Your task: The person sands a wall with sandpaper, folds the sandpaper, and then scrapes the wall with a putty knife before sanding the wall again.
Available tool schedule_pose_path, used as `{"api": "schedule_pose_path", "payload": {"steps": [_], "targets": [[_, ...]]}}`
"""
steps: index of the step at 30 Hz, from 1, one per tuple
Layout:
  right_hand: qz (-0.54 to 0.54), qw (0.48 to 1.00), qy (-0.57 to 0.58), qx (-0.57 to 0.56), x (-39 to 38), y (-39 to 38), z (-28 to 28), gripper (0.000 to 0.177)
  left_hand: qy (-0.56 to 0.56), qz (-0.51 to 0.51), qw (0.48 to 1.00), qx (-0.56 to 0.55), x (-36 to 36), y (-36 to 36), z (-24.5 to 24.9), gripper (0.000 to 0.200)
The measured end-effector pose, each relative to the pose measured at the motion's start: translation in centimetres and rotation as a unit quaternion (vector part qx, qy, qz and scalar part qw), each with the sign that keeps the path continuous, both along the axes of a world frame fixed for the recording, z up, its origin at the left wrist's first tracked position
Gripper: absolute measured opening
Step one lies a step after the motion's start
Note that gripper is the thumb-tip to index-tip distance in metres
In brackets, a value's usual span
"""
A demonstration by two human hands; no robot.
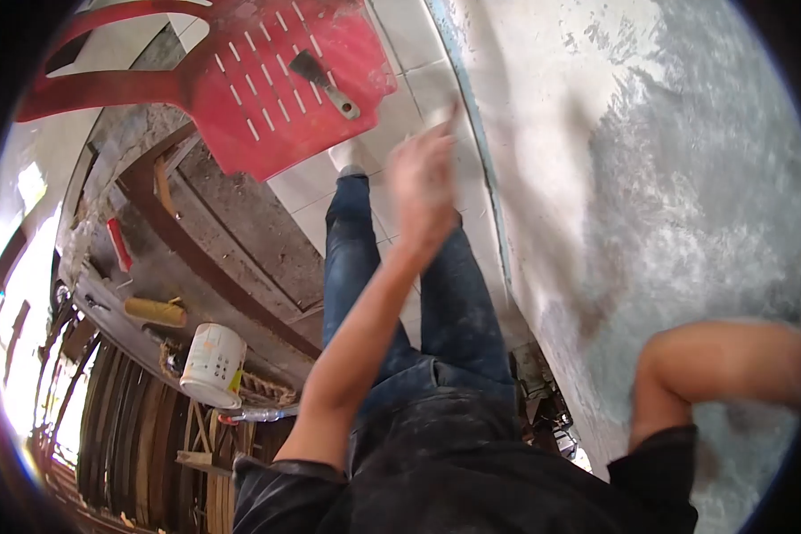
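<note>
Two hands, one visible: left hand (pixel 423 182) is motion-blurred at the wall (pixel 685 178) foot, fingers seemingly bunched on a pale bit (pixel 443 114); grip cannot be told. Right hand is out of frame, with only the bent arm (pixel 721 360) showing. It looks like rubbing the wall edge, which is best done with flat, even pressure in short strokes along the edge. The wall is patchy grey plaster, rough and chalky. Floor (pixel 400 98) is glossy pale tile. A red slotted plastic chair (pixel 240 80) carries a metal scraper (pixel 325 84). A white bucket (pixel 212 363) and a roller (pixel 156 311) lie well apart, to the left.
</note>
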State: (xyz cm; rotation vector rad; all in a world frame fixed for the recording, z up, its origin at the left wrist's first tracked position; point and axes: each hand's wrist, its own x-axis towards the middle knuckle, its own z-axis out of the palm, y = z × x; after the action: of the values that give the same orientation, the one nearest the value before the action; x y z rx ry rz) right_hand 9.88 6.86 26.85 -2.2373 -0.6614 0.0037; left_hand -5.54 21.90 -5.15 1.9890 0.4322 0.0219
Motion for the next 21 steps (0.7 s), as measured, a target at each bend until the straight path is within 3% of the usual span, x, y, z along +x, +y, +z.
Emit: {"api": "schedule_pose_path", "payload": {"steps": [1,2,6,14,21], "targets": [[0.036,0.999,-0.024,0.004,-0.4,-0.1,2.6,0.031,-0.029,-0.009,0.990,-0.135,2.2,-2.6,0.5,0.027],[0.056,0.998,-0.035,0.013,-0.9,-0.2,4.2,0.031,-0.085,-0.038,0.993,-0.075,3.3,-5.3,1.2,0.029],[0.097,0.992,-0.074,0.022,-2.2,-0.4,8.1,0.032,-0.127,0.023,0.973,-0.189,6.8,-13.9,3.9,0.034],[0.090,0.992,-0.084,0.028,-3.7,-1.7,8.7,0.033,-0.105,-0.052,0.990,-0.084,7.2,-17.6,5.1,0.044],[0.081,0.992,-0.092,0.042,-4.5,-2.3,8.9,0.034,-0.114,-0.051,0.981,-0.146,7.8,-18.3,4.6,0.050]]}}
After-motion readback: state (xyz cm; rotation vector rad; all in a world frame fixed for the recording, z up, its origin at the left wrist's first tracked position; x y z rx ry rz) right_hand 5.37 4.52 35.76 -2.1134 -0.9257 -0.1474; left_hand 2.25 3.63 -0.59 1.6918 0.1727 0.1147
